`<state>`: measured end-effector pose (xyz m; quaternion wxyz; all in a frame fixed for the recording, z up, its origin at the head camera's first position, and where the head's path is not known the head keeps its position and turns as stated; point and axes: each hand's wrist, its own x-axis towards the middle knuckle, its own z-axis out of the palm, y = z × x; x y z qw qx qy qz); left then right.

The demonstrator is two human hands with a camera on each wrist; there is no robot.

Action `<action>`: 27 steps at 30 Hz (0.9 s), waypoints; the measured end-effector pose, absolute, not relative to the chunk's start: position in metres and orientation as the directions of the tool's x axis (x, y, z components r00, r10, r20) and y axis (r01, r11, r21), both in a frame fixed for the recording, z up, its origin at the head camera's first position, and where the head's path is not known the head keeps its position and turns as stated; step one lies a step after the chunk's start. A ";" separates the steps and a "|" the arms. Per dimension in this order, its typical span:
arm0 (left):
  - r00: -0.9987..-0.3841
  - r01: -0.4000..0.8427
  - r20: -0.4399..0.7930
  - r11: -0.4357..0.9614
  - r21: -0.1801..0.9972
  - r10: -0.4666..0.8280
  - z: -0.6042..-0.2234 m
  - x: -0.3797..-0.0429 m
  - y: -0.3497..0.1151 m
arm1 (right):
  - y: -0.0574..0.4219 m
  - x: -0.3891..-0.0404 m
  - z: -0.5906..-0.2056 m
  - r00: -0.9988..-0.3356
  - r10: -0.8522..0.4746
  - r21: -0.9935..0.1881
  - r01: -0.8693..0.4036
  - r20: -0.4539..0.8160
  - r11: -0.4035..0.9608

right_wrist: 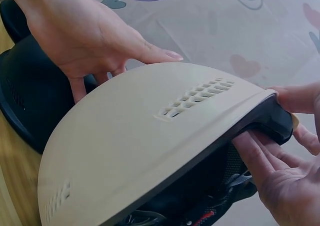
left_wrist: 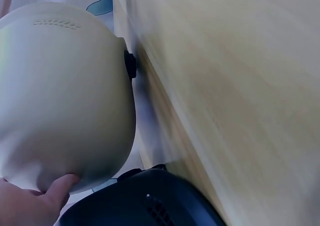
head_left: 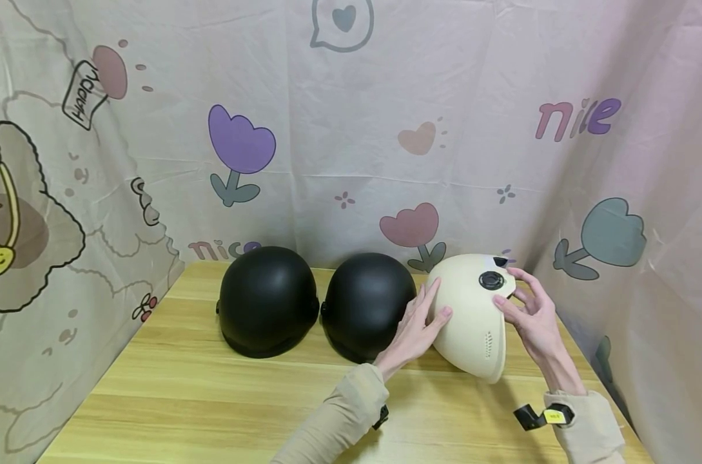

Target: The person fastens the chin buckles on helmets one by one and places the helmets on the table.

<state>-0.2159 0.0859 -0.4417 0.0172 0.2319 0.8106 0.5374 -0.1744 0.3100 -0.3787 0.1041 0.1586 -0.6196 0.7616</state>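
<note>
A cream helmet point(head_left: 463, 309) is tilted on its side at the right of the table, its open underside facing right. My right hand point(head_left: 535, 319) grips its rim, thumb on the outer shell and fingers reaching inside, as the right wrist view shows beside the dark lining and straps. Against the crown rests my left hand point(head_left: 413, 327), fingers and thumb spread along the smooth shell. Rows of small vent holes point(right_wrist: 197, 99) mark the shell near its rim. A round black fitting point(head_left: 492, 280) sits on its upper side.
Two black helmets, one at left point(head_left: 268, 299) and one in the middle point(head_left: 367, 303), stand side by side on the wooden table point(head_left: 211, 399). The middle one is close to my left hand. A printed cloth point(head_left: 339, 129) hangs behind and at both sides.
</note>
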 end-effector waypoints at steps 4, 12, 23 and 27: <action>-0.897 0.374 0.235 0.357 0.856 0.375 -0.438 -0.216 0.086 | 0.311 -0.174 -0.379 -0.934 -0.034 -0.912 -0.338 0.355 -0.234; -0.899 0.396 0.262 0.397 0.828 0.351 -0.434 -0.218 0.084 | 0.310 -0.175 -0.379 -0.934 -0.035 -0.898 -0.331 0.355 -0.288; -0.891 0.414 0.284 0.378 0.828 0.356 -0.433 -0.219 0.083 | 0.313 -0.176 -0.381 -0.938 -0.037 -0.888 -0.314 0.345 -0.337; -0.889 0.413 0.279 0.370 0.832 0.364 -0.433 -0.217 0.083 | 0.316 -0.176 -0.382 -0.937 -0.043 -0.886 -0.313 0.347 -0.342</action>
